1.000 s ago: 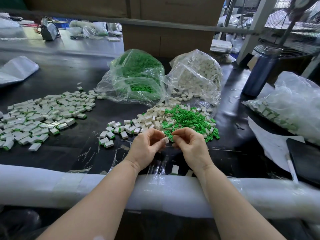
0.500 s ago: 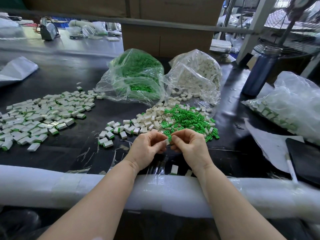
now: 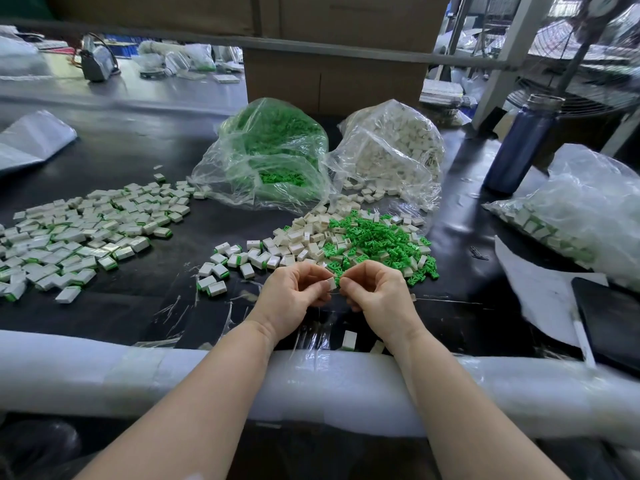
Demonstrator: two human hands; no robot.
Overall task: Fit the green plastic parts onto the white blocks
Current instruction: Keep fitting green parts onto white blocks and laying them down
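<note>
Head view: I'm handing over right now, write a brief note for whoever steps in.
Left hand pinches a white block above the table's near edge; right hand is curled against it, its green part hidden.
Supplies: loose green parts and bare blocks just beyond the hands; refill bags of green and white behind.
Done: finished pile at left.
Left: seat this part, then work through the loose heap.

Black worktable (image 3: 131, 161) spanned the frame, white foam padding (image 3: 104, 372) along its near edge. Cardboard boxes (image 3: 332, 74) stood top centre; wire fan guard (image 3: 588, 57) upper right.
</note>
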